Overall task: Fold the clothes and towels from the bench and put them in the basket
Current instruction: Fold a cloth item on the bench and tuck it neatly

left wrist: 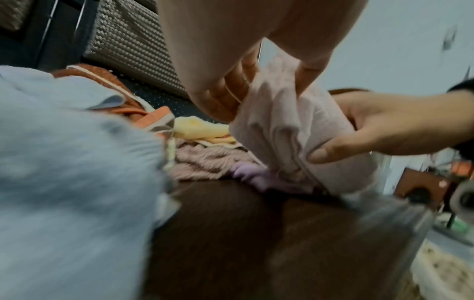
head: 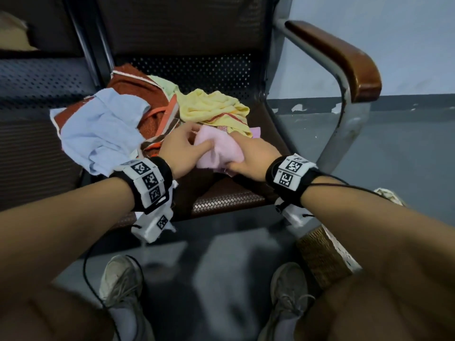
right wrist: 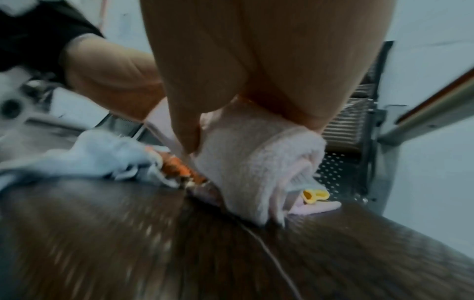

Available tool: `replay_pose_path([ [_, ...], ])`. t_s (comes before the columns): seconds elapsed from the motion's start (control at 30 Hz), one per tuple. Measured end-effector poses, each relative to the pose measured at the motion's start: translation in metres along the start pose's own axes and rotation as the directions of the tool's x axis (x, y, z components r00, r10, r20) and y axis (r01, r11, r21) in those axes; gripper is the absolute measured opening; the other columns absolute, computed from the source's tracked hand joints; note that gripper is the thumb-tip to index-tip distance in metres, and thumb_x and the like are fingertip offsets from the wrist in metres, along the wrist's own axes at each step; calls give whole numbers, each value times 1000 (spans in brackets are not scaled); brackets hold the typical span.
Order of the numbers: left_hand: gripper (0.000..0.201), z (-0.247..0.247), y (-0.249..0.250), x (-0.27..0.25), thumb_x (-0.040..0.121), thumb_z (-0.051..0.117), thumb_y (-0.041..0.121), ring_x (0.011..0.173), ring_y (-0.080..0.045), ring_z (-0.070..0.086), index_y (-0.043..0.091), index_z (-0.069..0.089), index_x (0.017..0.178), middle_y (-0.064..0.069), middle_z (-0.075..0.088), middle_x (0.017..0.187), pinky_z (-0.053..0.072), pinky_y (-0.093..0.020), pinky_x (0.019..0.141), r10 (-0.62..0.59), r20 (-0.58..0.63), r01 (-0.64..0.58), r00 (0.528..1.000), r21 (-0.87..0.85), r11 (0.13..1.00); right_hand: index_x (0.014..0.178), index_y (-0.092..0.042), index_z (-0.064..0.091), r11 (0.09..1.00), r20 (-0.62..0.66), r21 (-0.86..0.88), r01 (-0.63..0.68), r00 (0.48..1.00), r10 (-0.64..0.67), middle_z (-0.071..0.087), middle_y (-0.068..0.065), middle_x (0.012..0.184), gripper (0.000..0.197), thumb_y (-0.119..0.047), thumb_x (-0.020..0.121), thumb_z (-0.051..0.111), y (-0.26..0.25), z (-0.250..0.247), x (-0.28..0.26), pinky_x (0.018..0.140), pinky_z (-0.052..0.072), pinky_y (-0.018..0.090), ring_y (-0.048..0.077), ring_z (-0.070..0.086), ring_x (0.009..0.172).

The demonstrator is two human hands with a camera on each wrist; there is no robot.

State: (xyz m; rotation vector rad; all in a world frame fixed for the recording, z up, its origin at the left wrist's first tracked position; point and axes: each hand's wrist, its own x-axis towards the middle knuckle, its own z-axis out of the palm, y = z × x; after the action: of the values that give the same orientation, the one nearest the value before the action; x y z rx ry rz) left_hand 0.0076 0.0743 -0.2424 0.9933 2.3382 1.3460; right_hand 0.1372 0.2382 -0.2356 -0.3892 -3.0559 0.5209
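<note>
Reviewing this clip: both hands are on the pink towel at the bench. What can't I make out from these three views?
- Basket: only a woven brown corner shows in the head view, cut off by the right forearm.
- Fold state of the fuzzy pink towel: bunched between the left hand and right hand.
- Lilac cloth: mostly buried under the towel in the left wrist view.
- Yellow item: too small and blurred in the right wrist view.
</note>
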Motion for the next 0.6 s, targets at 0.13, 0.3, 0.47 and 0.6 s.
replay_pose_path([
  [0.13,54,4,42,9,78,78,49,94,-19,71,21,59,119,-5,71,107,58,-33,80,-65,-21,55,998,-311,949,126,-24,60,956,-46,294,-8,999,22,69,-3,113,44,-32,85,72,11,-44,-19,88,49,34,21,63,102],
  [0.3,68,33,95,0,73,80,47,93,-12,72,19,54,129,0,73,109,55,-30,84,-73,320,235,945,-505,831,119,-18,65,747,-136,658,-97,960,245,74,-1,111,43,-32,79,72,44,-85,-58,97,55,49,18,71,101],
  [0.47,32,125,156,-9,93,67,20,58,-7,64,-1,62,118,2,71,75,50,-21,56,-8,422,268,907,-562,782,124,-15,61,412,-127,908,-81,881,455,76,4,112,45,-25,81,71,94,-103,-127,85,59,39,24,73,102],
  [0.6,23,219,195,-22,92,69,27,75,-19,69,8,64,104,-5,73,94,58,-31,68,-29,497,282,867,-442,852,122,-13,66,190,-55,975,-116,704,708,76,5,111,43,-41,90,64,150,-92,-206,97,56,45,24,73,104],
])
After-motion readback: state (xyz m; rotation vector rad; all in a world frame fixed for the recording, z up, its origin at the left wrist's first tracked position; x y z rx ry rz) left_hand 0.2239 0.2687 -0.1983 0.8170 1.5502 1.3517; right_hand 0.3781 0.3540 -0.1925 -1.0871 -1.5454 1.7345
